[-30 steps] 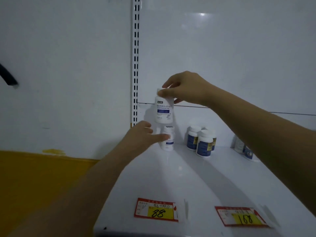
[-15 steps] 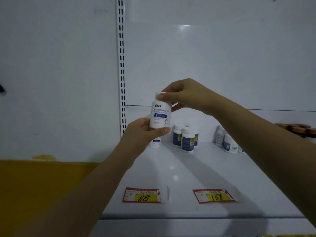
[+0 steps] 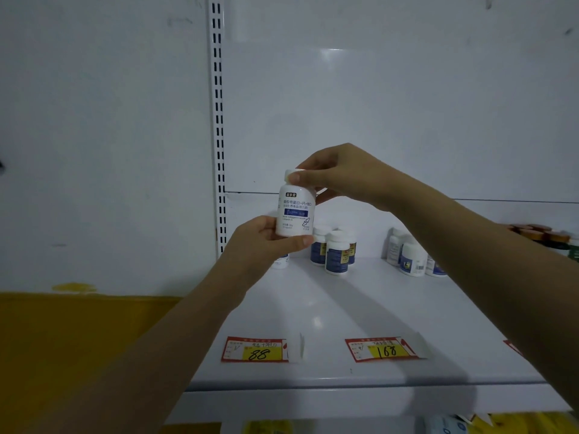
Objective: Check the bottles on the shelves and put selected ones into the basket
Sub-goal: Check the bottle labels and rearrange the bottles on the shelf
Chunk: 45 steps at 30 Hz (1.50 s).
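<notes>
A white bottle (image 3: 296, 209) with a blue label band is held upright in front of the shelf's back wall, label facing me. My right hand (image 3: 336, 175) pinches its white cap from above. My left hand (image 3: 263, 242) grips its base from below, thumb across the front. On the white shelf (image 3: 360, 308) behind stand blue-labelled bottles (image 3: 335, 253), another white bottle (image 3: 280, 261) half hidden by my left hand, and a further group of white bottles (image 3: 412, 258) to the right. No basket is in view.
Dark bottles with brown caps (image 3: 545, 236) stand at the far right of the shelf. Red and yellow price tags reading 88 (image 3: 255, 350) and 168 (image 3: 380, 349) lie near the shelf's front edge. A slotted upright rail (image 3: 219, 126) runs down the left side.
My left hand rose from beside the shelf bottle and took the held bottle's base. Both hands brought the bottle closer and lower, and the view pulled back to show more of the shelf.
</notes>
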Tool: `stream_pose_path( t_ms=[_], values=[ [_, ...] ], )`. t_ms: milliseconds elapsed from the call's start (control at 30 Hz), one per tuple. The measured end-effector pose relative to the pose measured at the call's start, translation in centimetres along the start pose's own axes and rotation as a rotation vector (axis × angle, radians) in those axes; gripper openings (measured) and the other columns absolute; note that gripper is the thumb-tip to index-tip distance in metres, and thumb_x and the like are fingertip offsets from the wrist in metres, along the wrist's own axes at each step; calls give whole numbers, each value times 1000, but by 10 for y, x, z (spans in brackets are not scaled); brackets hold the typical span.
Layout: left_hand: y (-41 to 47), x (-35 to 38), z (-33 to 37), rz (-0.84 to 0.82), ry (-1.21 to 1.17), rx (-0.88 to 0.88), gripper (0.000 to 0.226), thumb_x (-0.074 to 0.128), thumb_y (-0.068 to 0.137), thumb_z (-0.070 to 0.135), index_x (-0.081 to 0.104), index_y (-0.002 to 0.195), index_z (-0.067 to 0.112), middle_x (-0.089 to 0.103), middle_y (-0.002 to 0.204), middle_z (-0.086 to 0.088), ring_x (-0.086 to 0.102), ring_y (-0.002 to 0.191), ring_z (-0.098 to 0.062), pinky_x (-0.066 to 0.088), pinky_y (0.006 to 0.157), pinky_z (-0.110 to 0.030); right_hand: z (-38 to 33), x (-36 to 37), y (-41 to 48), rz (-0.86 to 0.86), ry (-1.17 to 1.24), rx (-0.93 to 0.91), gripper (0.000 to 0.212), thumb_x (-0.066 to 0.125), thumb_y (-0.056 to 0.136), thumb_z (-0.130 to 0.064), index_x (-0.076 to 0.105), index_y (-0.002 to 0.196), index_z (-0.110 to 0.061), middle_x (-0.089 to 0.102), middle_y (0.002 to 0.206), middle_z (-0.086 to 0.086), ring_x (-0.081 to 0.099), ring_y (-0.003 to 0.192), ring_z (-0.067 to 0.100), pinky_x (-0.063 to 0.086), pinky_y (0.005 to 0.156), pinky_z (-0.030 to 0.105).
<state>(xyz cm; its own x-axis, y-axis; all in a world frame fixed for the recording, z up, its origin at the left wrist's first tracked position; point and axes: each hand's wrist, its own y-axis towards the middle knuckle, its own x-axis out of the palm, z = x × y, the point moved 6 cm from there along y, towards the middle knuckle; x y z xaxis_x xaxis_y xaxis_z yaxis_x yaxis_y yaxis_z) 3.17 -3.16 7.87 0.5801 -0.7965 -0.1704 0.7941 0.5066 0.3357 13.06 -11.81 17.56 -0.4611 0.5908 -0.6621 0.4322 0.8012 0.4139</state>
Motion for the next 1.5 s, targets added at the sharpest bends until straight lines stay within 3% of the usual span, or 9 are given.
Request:
stream_pose_path(
  t_ms=[200, 400, 633, 867, 1000, 1133, 1233, 1333, 1500],
  values=[
    [-3, 0, 7, -63, 8, -29, 28, 69, 82, 20, 54, 106, 24, 62, 96, 9, 60, 85, -7, 47, 87, -29, -6, -3, -8, -44, 51, -7, 33, 67, 87, -29, 66, 113, -9, 71, 103, 2, 69, 92, 14, 59, 78, 25],
    [-3, -5, 7, 53, -35, -25, 38, 75, 76, 23, 57, 109, 20, 63, 92, 9, 60, 80, -3, 47, 70, -18, -9, 1, -8, -31, 111, 18, 35, 61, 89, -38, 64, 113, -13, 68, 106, -1, 66, 95, 11, 57, 74, 18],
    [-4, -5, 1, -37, -45, -71, 29, 72, 77, 22, 58, 103, 23, 65, 94, 8, 62, 88, -8, 48, 85, -28, 1, 5, -6, 8, 218, 87, 36, 67, 86, -31, 65, 108, -3, 70, 102, 7, 67, 87, 15, 57, 65, 20],
    [-1, -7, -1, -60, -6, -22, 29, 73, 78, 18, 59, 103, 25, 66, 92, 14, 62, 82, 1, 47, 72, -14, 6, 10, -8, -34, 312, 64, 21, 63, 88, -25, 67, 103, -10, 71, 94, -1, 69, 83, 7, 56, 71, 18],
    [0, -6, 1, 27, -12, 3, 44, 75, 76, 18, 59, 117, 16, 65, 105, 5, 63, 86, -6, 48, 74, -16, 8, 14, -7, -29, 267, 56, 35, 66, 83, -36, 64, 106, -10, 71, 101, 1, 68, 90, 10, 55, 76, 19],
    [1, -3, 1, -23, -3, 25, 41, 75, 75, 17, 58, 113, 18, 65, 95, 12, 62, 80, 3, 50, 61, -6, 12, 12, -7, 1, 266, 27, 31, 67, 84, -32, 66, 103, -8, 71, 102, 5, 68, 91, 11, 56, 77, 19],
    [1, -7, -1, -72, 8, 27, 40, 72, 79, 19, 59, 117, 21, 65, 93, 19, 63, 80, 8, 49, 65, -6, 13, 10, -10, -26, 337, 3, 18, 65, 87, -24, 67, 102, -14, 71, 104, 2, 67, 94, 9, 54, 80, 19],
    [2, -9, -1, -71, 16, 28, 43, 72, 78, 18, 59, 120, 19, 68, 102, 13, 64, 91, 1, 48, 77, -12, 11, 14, -11, -69, 393, -15, 21, 62, 88, -18, 66, 109, -13, 70, 107, 3, 67, 95, 9, 54, 81, 19],
    [3, -9, 1, -34, 19, 44, 34, 74, 77, 18, 59, 106, 23, 64, 88, 19, 62, 75, 8, 47, 58, -2, 11, 16, -7, -22, 304, 15, 32, 68, 83, -31, 64, 108, -12, 69, 104, 3, 66, 98, 15, 56, 87, 30]
  ],
)
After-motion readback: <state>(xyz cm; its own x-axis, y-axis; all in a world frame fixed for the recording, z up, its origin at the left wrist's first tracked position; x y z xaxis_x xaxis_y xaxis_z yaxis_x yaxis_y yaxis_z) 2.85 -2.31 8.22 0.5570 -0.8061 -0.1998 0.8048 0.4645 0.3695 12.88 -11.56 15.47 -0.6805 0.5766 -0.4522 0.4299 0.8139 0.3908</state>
